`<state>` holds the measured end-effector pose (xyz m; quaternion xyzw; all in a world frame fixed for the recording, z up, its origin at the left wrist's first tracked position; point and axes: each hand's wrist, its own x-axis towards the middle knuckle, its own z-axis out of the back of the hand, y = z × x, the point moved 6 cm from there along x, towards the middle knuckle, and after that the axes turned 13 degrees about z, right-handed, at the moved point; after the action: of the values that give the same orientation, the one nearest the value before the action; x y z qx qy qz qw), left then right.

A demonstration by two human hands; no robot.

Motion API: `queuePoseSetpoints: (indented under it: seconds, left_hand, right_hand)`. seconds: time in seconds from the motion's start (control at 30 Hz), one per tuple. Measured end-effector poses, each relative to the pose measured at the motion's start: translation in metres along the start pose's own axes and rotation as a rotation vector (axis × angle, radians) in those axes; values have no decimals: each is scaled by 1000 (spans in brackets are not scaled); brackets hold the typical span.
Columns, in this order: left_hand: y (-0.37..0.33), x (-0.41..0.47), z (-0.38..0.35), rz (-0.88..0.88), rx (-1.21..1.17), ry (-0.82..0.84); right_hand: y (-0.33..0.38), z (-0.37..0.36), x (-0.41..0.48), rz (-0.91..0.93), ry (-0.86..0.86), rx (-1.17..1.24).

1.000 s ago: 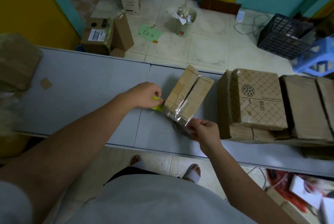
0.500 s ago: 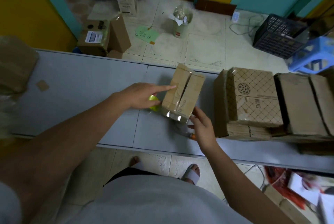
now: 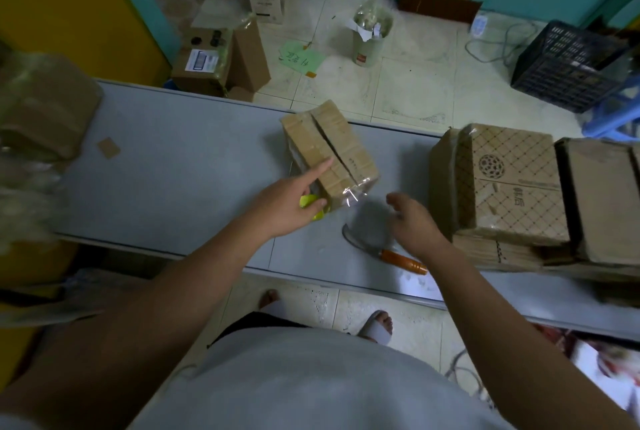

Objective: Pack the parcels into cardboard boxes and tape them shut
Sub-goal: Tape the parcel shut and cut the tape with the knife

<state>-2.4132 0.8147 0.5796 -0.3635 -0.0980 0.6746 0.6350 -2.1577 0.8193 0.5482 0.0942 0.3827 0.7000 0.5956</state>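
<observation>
Box lies on the surface just ahead of both grips, seam up, its long axis running away from me and leaning left. My left grip is nearer: forefinger straight on the lid, the other fingers curled round a yellow item beside the near end. My right grip hangs wide and loose, holding nothing, above a knife. Clear tape juts off the near end; I judge it wants pressing down. What the yellow item is, I cannot tell; my right grip hides part of the knife.
</observation>
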Motion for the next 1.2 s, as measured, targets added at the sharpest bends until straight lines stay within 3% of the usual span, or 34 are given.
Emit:
queuePoseSetpoints:
  seconds: [0.07, 0.13, 0.33, 0.5, 0.77, 1.2]
  left_hand:
    - [1, 1, -1, 9, -12, 32]
    - [4, 2, -2, 21, -65, 78]
    - [2, -1, 1, 36, -147, 298]
    - [-4, -7, 10, 70, -167, 442]
    - [-2, -6, 13, 118, -187, 533]
    - [-7, 0, 7, 99, -183, 496]
  right_hand:
    - [-13, -17, -29, 18, 208, -306]
    - [-29, -28, -50, -45, 255, -407]
    - [-45, -31, -53, -39, 100, -146]
    - [-21, -14, -82, 195, 46, -102]
    - [41, -18, -118, 237, 20, 278]
    - [75, -32, -73, 276, -65, -21]
